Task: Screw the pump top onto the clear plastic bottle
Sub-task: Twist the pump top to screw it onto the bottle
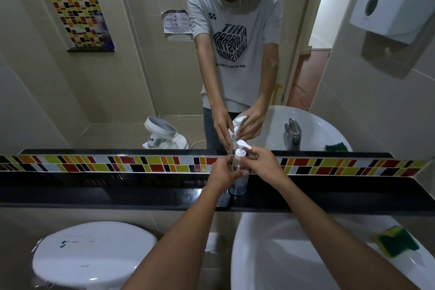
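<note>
A clear plastic bottle (239,186) stands upright on the black shelf (117,192) below the mirror. Its white pump top (242,148) sits on the neck, nozzle pointing right. My left hand (224,172) wraps around the bottle's upper body from the left. My right hand (260,160) pinches the pump's collar from the right with thumb and fingers. The bottle's neck is hidden behind my fingers.
A white basin (294,254) lies under my right arm, with a green and yellow sponge (396,242) on its right rim. A white toilet lid (91,256) sits at lower left. A paper dispenser (393,4) hangs on the right wall. The mirror (141,66) reflects me.
</note>
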Demonstrator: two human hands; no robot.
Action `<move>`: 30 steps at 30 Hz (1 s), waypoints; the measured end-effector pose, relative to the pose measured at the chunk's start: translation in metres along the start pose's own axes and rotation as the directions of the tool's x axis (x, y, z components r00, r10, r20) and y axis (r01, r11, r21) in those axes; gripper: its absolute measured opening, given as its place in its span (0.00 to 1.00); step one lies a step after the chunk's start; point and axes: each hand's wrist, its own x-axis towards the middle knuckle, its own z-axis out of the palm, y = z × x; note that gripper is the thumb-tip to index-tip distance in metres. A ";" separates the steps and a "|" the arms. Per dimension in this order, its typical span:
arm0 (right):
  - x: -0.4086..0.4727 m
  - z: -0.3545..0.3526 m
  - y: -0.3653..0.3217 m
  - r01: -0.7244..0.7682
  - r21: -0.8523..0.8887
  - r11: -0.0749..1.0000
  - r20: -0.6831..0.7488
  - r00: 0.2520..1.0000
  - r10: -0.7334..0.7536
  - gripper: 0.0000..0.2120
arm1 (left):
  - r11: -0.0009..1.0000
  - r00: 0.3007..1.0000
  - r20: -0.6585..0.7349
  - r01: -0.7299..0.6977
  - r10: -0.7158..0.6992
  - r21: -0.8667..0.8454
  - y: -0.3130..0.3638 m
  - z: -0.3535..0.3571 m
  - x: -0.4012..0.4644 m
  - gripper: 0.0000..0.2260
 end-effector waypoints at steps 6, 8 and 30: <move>0.004 0.002 0.002 0.002 0.025 1.000 -0.056 0.998 0.000 0.21 | 1.000 1.000 -0.024 -0.004 0.004 0.005 -0.004 0.001 -0.001 0.28; 0.004 0.004 0.002 0.008 0.028 1.000 -0.097 0.995 -0.006 0.20 | 1.000 0.999 -0.034 -0.011 0.011 0.004 -0.005 0.001 -0.002 0.27; 0.013 -0.023 -0.024 -0.130 0.313 0.941 0.159 0.984 0.084 0.15 | 1.000 0.999 0.029 0.029 -0.029 -0.005 0.005 -0.003 -0.006 0.31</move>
